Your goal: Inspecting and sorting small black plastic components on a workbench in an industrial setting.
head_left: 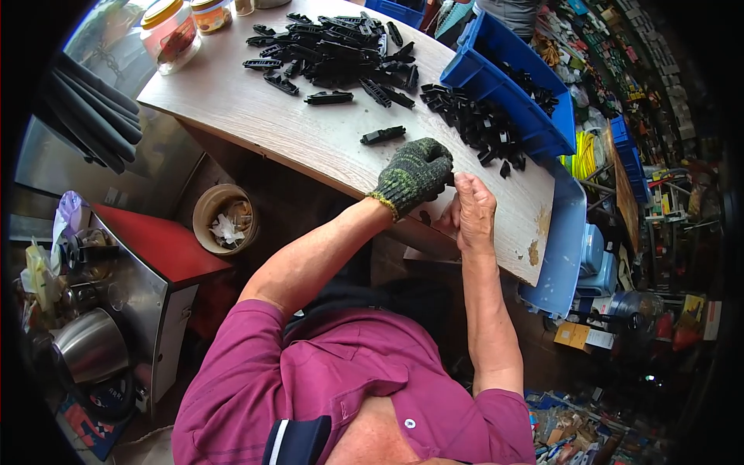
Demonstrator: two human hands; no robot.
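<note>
My left hand (415, 173), in a dark green knit work glove, is curled closed over the near edge of the table. Whatever lies inside its fingers is hidden. Close beside it, my bare right hand (474, 208) is also closed, thumb up; I cannot make out what it grips. A single black plastic part (383, 135) lies just beyond the glove. Farther back spreads a heap of long black slotted plastic parts (333, 50). To the right sits a pile of small black plastic pieces (482, 124), some with shiny faces.
A blue bin (496, 81) with more black pieces stands at the table's (225, 97) right edge, above a blue tub (570, 225). Jars (169, 35) stand far left. Below left are a waste bucket (203, 213), a red-topped cabinet (155, 240) and a metal kettle (91, 346).
</note>
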